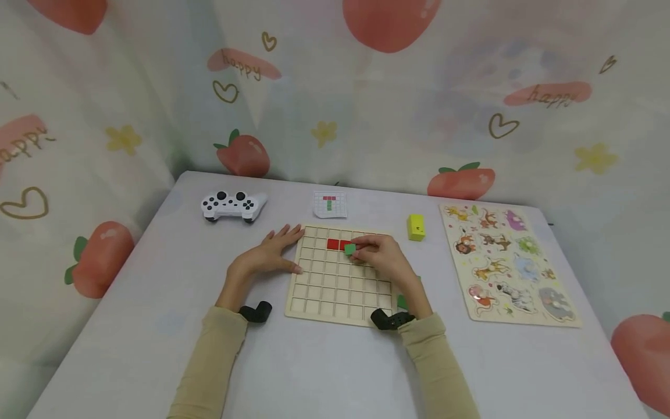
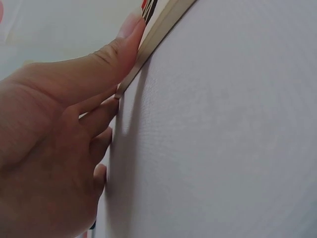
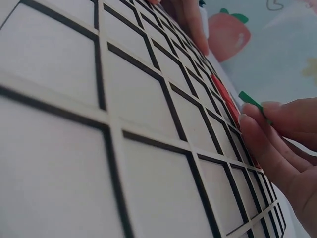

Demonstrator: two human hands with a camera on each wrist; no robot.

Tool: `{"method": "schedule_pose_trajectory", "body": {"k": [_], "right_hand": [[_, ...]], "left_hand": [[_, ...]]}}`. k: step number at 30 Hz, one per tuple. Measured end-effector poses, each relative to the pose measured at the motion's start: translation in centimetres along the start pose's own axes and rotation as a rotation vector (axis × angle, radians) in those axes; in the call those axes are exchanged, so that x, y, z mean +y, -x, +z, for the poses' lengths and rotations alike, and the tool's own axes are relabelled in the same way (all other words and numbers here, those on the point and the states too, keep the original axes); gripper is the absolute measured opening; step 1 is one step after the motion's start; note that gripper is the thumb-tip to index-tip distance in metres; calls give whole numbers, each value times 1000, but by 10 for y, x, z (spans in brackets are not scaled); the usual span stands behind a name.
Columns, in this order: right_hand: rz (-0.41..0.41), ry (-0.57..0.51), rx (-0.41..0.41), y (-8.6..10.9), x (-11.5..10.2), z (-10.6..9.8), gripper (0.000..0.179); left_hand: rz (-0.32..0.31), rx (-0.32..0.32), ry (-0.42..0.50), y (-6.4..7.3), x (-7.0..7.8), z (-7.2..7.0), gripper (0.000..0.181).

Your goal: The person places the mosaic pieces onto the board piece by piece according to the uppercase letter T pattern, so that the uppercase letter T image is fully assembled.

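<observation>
A wooden grid board [image 1: 314,308] lies on the table. In its upper rows sit red square tiles [image 1: 332,244], partly covered by my right hand [image 1: 384,256]. Between thumb and fingertips that hand pinches a green square tile [image 1: 349,249], held just over the board; the right wrist view shows this green tile [image 3: 253,105] edge-on, tilted above the red. My left hand [image 1: 268,253] rests along the board's left edge with fingers spread, its thumb [image 2: 121,49] touching the rim in the left wrist view. More green tiles [image 1: 402,301] lie beside the board, partly hidden by my right wrist.
Behind the board lies a paper card [image 1: 330,205] with a red and green T pattern on a grid. A white game controller [image 1: 232,206] is at the back left. To the right are a yellow block [image 1: 416,227] and an animal puzzle board [image 1: 508,262].
</observation>
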State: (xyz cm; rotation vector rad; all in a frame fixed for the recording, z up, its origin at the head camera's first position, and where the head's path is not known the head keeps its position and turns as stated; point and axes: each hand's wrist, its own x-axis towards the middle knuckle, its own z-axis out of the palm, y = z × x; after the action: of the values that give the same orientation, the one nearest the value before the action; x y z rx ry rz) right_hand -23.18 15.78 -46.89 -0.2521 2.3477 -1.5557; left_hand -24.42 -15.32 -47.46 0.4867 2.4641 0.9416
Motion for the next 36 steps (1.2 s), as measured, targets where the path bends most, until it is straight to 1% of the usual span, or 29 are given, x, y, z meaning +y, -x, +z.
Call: {"method": "schedule_pose_trajectory", "body": {"k": [4,10,14,17,24,27,36], "right_hand": [[-5,30,-15,-3,-2,9,33],[20,116,9,-3,-6,17,31],[-6,203,12,-3,-8,19,30],[-22,248,15,-2,-9,21,30],[-23,290,47,0,-12,21,29],[-33,298,46,0,-11,21,28],[-25,281,46,4,-14,17,30]], "left_hand": [[-3,6,0,2,-1,-1,102],[-13,5,12,3,-1,-1,103],[-9,8,10,3,-2,-1,102],[-10,8,14,2,-3,0,102],[-14,8,22,1,0,-1,102],[-14,10,20,2,1,-1,103],[-16,18,30,1,2,1,103]]}}
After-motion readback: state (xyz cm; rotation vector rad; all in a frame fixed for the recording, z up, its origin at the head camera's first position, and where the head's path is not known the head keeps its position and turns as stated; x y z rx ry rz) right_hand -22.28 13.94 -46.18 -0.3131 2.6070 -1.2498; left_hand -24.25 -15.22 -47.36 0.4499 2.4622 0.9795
